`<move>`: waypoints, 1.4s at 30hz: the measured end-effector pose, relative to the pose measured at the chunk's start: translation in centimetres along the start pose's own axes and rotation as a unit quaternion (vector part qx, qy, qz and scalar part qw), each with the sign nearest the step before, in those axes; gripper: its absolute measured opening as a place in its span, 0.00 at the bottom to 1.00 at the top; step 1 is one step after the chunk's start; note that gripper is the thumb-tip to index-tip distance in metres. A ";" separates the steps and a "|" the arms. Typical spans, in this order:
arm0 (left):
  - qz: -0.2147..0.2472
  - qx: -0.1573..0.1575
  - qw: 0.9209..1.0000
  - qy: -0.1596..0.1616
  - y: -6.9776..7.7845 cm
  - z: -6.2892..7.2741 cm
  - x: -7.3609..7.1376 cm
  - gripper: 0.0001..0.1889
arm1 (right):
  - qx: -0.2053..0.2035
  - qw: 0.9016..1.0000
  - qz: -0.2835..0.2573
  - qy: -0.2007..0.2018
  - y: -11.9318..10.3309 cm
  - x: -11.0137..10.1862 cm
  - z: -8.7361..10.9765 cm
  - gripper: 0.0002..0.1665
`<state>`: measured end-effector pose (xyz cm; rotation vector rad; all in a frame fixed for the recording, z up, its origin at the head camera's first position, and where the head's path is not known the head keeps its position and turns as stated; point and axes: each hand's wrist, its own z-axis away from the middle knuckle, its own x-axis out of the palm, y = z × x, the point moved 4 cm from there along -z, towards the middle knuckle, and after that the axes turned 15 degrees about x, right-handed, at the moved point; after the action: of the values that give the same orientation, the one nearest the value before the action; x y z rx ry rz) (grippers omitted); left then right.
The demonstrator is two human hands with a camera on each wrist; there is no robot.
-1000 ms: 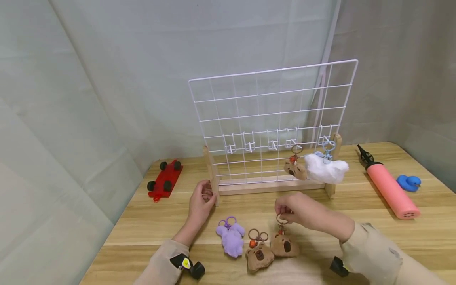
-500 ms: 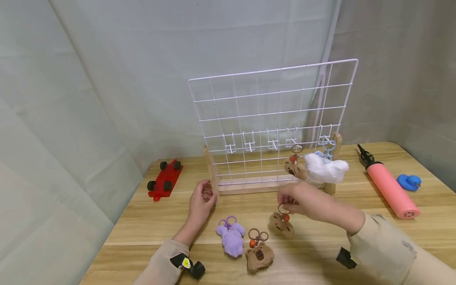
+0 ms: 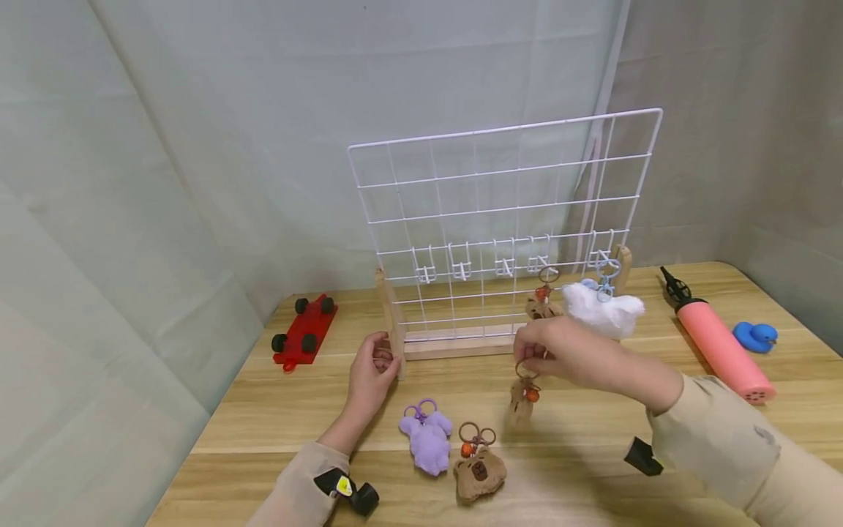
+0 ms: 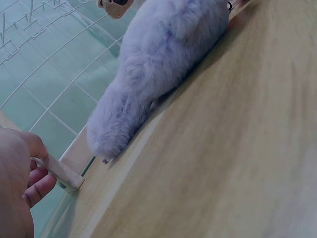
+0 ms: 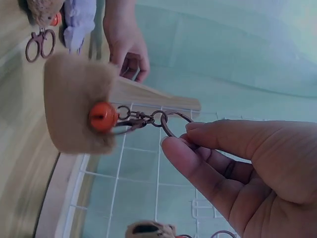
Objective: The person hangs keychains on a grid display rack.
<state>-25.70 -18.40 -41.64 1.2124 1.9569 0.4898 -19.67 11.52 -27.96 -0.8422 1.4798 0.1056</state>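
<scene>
My right hand point(image 3: 560, 351) pinches the bronze ring of a brown plush keychain point(image 5: 74, 104) between thumb and finger. The plush hangs below it, an orange bell point(image 5: 103, 117) at its top. My left hand point(image 3: 370, 377) holds the left wooden foot point(image 4: 67, 173) of a white wire grid rack point(image 3: 484, 176), thumb on one side and fingers on the other. Two plush keychains hang at the rack's right: a brown one point(image 3: 540, 306), partly behind my right hand, and a white one point(image 3: 602, 311). On the table lie a purple plush keychain point(image 3: 429, 443) and another brown one point(image 3: 481, 476).
Several white hooks point(image 3: 461, 271) line one wire of the rack. A red toy car chassis with black wheels point(image 3: 306, 333) lies at the left of the wooden table point(image 3: 263, 439). Toward the right edge are a pink hand pump point(image 3: 721, 348) and a blue toy duck point(image 3: 755, 337).
My right hand has lifted the brown plush keychain off the table and carried it toward the rack; the plush has swung round as it hangs. My left hand stays on the rack's foot.
</scene>
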 end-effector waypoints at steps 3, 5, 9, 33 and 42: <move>-0.002 0.003 1.000 0.001 -0.1 0.0 0.0 0.23 | 0.006 1.000 -0.003 -0.002 0.0 -0.4 -0.1 0.07; -0.004 0.006 1.000 0.004 -0.1 0.0 0.0 0.22 | 0.008 1.000 0.003 0.002 0.0 -0.8 -0.2 0.07; -0.002 0.006 1.000 0.008 -0.1 0.0 -0.1 0.23 | 0.009 1.000 0.014 0.014 0.0 -1.4 -0.6 0.09; -0.011 0.002 1.000 -0.003 -0.1 0.1 -0.1 0.23 | 0.030 0.997 0.012 0.073 -0.1 -5.6 -3.3 0.06; -0.008 0.052 0.999 0.012 0.3 0.1 -0.1 0.22 | 0.037 0.994 0.024 0.100 0.4 -6.7 -4.6 0.05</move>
<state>-25.45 -18.38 -41.47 1.2603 2.0325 0.4003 -24.66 12.07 -21.55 -0.7740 1.6818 0.0025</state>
